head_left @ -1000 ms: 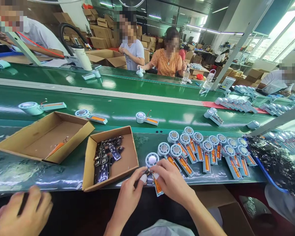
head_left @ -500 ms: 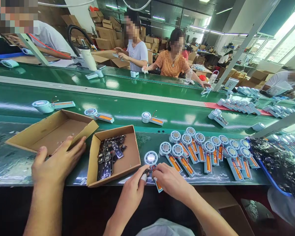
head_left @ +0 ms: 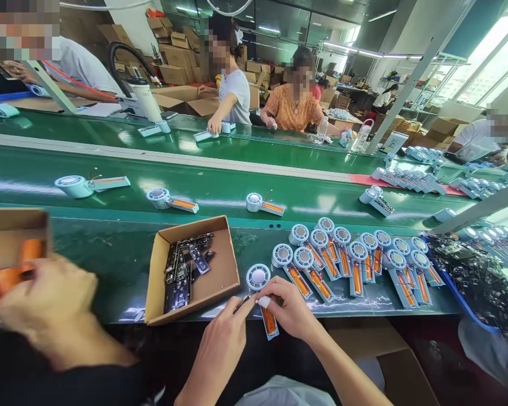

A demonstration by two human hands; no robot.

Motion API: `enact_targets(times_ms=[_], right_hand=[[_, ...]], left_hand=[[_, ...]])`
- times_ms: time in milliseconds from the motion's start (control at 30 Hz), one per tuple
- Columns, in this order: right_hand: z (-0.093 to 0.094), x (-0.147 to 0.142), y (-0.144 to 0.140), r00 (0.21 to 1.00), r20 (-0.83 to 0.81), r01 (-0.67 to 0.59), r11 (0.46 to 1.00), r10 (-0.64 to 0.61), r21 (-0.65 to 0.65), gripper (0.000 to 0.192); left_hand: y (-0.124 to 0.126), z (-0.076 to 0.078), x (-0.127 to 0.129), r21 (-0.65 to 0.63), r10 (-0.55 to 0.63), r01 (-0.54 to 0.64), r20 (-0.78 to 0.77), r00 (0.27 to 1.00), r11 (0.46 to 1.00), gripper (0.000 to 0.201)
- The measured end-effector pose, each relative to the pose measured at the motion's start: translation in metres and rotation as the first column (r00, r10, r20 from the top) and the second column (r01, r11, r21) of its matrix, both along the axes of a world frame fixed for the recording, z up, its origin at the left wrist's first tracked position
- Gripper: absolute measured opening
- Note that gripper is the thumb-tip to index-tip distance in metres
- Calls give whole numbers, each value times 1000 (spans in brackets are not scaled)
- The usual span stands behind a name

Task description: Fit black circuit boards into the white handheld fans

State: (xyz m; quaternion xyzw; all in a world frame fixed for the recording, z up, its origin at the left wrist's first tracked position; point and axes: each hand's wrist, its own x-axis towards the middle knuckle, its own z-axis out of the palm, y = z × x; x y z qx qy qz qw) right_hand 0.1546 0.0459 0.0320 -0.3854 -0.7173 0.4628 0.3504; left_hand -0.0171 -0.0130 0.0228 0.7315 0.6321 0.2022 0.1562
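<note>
assembly looks to be the step in hand, seen from the single head view: at lower centre of the frame, the left hand (head_left: 220, 344) and the right hand (head_left: 290, 310) meet over a pale blue handheld fan part with a round white head and an orange battery in its long handle (head_left: 262, 296). it lies on the near edge of the glossy green surface (head_left: 110, 254), head pointing up the frame, handle toward the body. the left fingers are pinched shut on a thin dark sliver, probably a small black circuit board (head_left: 242, 303), held tilted just left of the fan's neck. the right fingers (head_left: 266, 300), one tipped with a white cot, are closed down on the neck where handle joins head, pressing on it rather than lifting it. by my judgement the next move calls for fine alignment of the sliver with the handle slot while the right hand keeps the part from sliding.

just left of the hands stands an open brown cardboard box of black circuit boards (head_left: 190, 268). right of them lies a fanned row of similar pale blue fan parts (head_left: 355, 262). at lower left a blurred co-worker's hand (head_left: 46, 310) holds another cardboard box (head_left: 12, 231).
</note>
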Motion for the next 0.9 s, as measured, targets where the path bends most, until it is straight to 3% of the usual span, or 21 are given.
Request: enact_targets(times_ms=[100, 200, 333, 500, 667, 800, 900], right_hand=[[3, 0, 3, 997, 72, 14, 999, -18, 48, 14], [1, -2, 3, 991, 115, 62, 994, -72, 86, 17], [-4, -5, 2, 975, 189, 69, 966, -118, 250, 20], [-12, -10, -1, 912, 359, -13, 860, -199, 510, 19], [-21, -19, -12, 789, 478, -77, 711, -385, 699, 19], [-22, -20, -16, 785, 489, -113, 688, -381, 717, 23], [-21, -15, -13, 856, 420, -76, 731, -300, 678, 19]], left_hand=[[1, -7, 1, 27, 39, -46, 230, 972, 999, 49], [1, -9, 2, -86, 173, -151, 423, 890, 985, 43], [0, -2, 4, -181, 225, -147, 567, 792, 972, 29], [-1, 2, 7, -81, 186, -169, 527, 829, 982, 26], [-6, -10, 14, 166, 140, -212, 366, 920, 963, 29], [-8, -11, 14, 221, 126, -199, 305, 944, 955, 32], [-8, -7, 10, 183, 124, -192, 326, 937, 964, 31]])
